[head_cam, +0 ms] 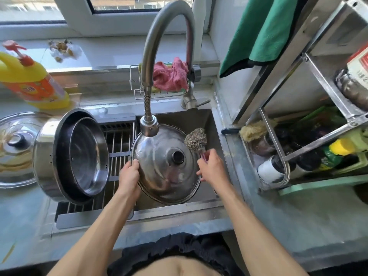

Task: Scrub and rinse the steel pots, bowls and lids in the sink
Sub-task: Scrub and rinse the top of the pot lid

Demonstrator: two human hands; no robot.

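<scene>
Now steel lid (pixel 165 168) sits tilted in sink (pixel 199 120), under running tap head (pixel 149 126). Left hand (pixel 129 176) grips lid rim at 9 o'clock, fingers curled over edge. Right hand (pixel 211 166) at 3 o'clock, fingers wrapped round handle of wire scrubber (pixel 196 139). Lid likely light, stiff, slippery when wet; rim thin, so hold rim or centre knob (pixel 177 157). Room tight: tap close above, sink wall right, pot (pixel 69 156) on rack at 9 o'clock.

Daylight falls through a white-framed window (pixel 127 8) onto a pale sill (pixel 111 50) behind the grey worktop (pixel 278 226). A steel rack (pixel 310 80) stands at the right, a green cloth (pixel 264 32) hanging beside it against the white wall (pixel 235 92).
</scene>
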